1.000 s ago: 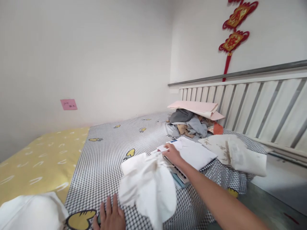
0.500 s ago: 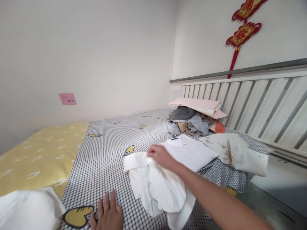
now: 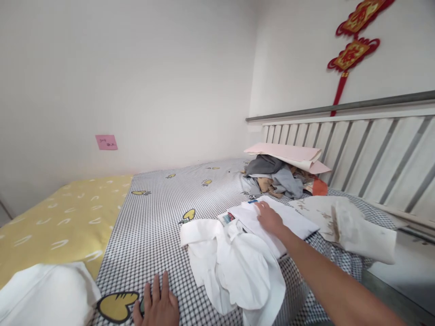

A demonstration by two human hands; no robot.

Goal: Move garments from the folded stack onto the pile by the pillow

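Note:
My left hand (image 3: 157, 302) lies flat on the checked bed sheet (image 3: 159, 235) near the bottom edge, fingers spread, holding nothing. My right hand (image 3: 270, 218) reaches across to a folded white shirt (image 3: 292, 217) and is closed at its collar area, beside a small blue label (image 3: 253, 201). Its fingertips are partly hidden. In front of that shirt, a crumpled white garment (image 3: 238, 267) lies loose, hanging over the bed's near edge. Between the two, a small card or label with a red and blue print (image 3: 229, 218) shows.
Another white cloth (image 3: 47, 294) lies at lower left by a yellow patterned cover (image 3: 64, 213). A pile of grey and tan clothes (image 3: 272, 174) sits under pink sheets (image 3: 288, 152). A cream folded item (image 3: 360, 226) lies near the white railing (image 3: 374, 154).
My right hand has let go of the crumpled white garment and moved right and away from me onto the folded shirt. The red and blue print has come into view. My left hand stays flat.

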